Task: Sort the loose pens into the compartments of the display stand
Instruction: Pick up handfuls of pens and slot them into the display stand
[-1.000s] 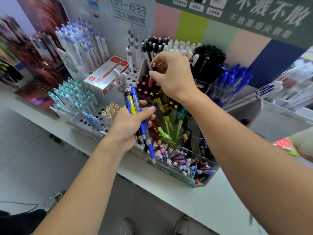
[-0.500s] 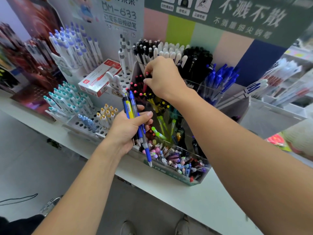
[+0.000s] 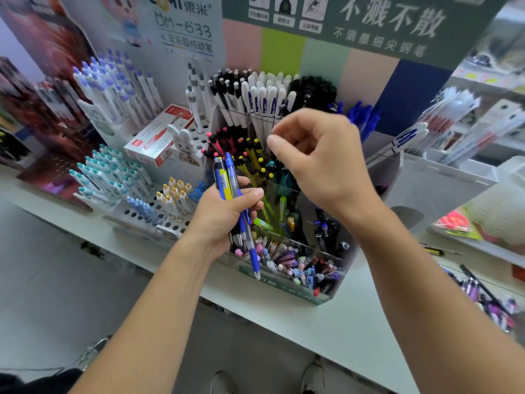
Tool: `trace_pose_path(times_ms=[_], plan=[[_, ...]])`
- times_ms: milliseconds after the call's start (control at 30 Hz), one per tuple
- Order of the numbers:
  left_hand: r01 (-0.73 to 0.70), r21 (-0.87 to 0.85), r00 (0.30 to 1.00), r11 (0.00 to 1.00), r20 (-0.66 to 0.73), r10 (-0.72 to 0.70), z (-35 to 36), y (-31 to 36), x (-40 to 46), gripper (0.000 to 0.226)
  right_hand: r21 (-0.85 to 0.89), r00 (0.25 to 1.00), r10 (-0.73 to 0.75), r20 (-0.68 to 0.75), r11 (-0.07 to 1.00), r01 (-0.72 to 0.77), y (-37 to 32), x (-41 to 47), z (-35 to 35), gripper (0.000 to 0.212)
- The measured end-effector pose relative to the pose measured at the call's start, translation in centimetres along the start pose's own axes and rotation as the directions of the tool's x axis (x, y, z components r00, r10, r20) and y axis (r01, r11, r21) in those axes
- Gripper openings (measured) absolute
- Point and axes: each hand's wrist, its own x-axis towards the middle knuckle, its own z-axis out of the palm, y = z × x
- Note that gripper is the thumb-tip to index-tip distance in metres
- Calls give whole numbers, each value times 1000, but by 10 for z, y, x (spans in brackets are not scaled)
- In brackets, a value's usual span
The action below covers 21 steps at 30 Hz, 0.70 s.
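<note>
Pens (image 3: 231, 194) stand bunched in the left hand (image 3: 227, 214), fingers curled round them, tips pointing down and near, tops up beside the stand (image 3: 284, 223). Right hand (image 3: 315, 157) hovers just right of and above those tops, fingers loosely curled and holding nothing, likely placed to pick one.

White shop shelf (image 3: 326, 331) above grey tiled floor (image 3: 42, 280).
</note>
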Motion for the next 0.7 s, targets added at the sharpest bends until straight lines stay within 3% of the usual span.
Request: trace_pose_path(times_ms=[100, 233, 433, 533, 600, 700], plan=[[0, 10, 1000, 1000, 21, 0, 6, -1, -1, 31, -49, 991, 107, 85, 993, -103, 17, -11, 5, 6], [-41, 123, 995, 992, 95, 29, 16, -5, -6, 36, -148, 940, 227, 255, 970, -194, 29, -8, 21, 25], [-11, 154, 987, 988, 158, -14, 28, -8, -13, 25, 56, 831, 368, 417, 902, -427, 34, 0, 10, 18], [26, 212, 979, 977, 190, -68, 31, -11, -16, 23, 304, 815, 475, 331, 765, -569, 38, -1, -9, 9], [60, 175, 976, 983, 196, -95, 32, -15, -17, 23, 428, 835, 519, 183, 722, -543, 41, 1, -28, 19], [98, 66, 979, 993, 174, -108, 32, -22, -12, 20, 318, 869, 479, 125, 810, -492, 48, -15, -46, 21]])
